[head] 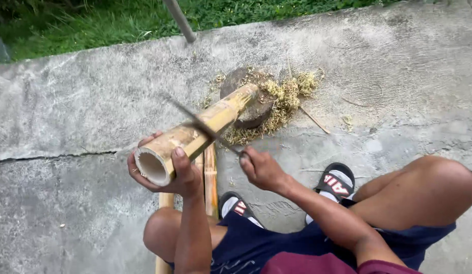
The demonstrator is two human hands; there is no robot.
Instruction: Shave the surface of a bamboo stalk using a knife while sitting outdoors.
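A thick hollow bamboo tube [205, 127] slants from a dark wooden block [251, 114] on the concrete up toward me. My left hand [170, 175] is wrapped around its open near end. My right hand [261, 167] grips the handle of a long knife [200, 124], whose blurred blade lies across the top of the tube near its middle.
Yellow bamboo shavings [289, 91] lie heaped around the block. Split bamboo strips [210, 177] rest below the tube by my knee. My sandalled feet [337, 182] stand on cracked concrete [68, 116]. Grass [94, 20] borders the far edge, where a grey pole [179, 20] leans.
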